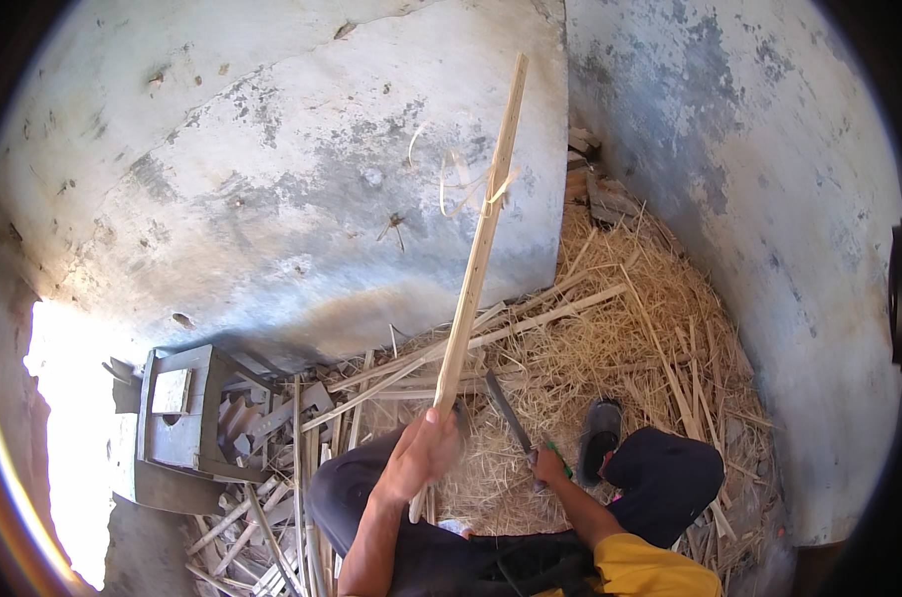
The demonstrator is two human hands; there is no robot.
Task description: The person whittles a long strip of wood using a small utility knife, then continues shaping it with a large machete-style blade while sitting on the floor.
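My left hand [421, 457] is closed around the lower part of a long, pale split bamboo strip [476, 254]. The strip rises tilted to the right, and its short lower end shows below the hand. Thin curled shavings [458, 184] cling to its upper part. Down by my right shin, my right hand [547, 464] grips a long dark-bladed knife [509, 411], its blade slanting up and left, apart from the strip. Something green shows beside that hand; the knife's handle is mostly hidden.
Straw-like shavings [610, 328] cover the floor between my legs and toward the right wall. Loose strips [391, 383] lie across the heap and on the left. A worn grey wooden box [184, 406] stands at left, beside a bright opening. Stained walls [302, 179] close in ahead and right.
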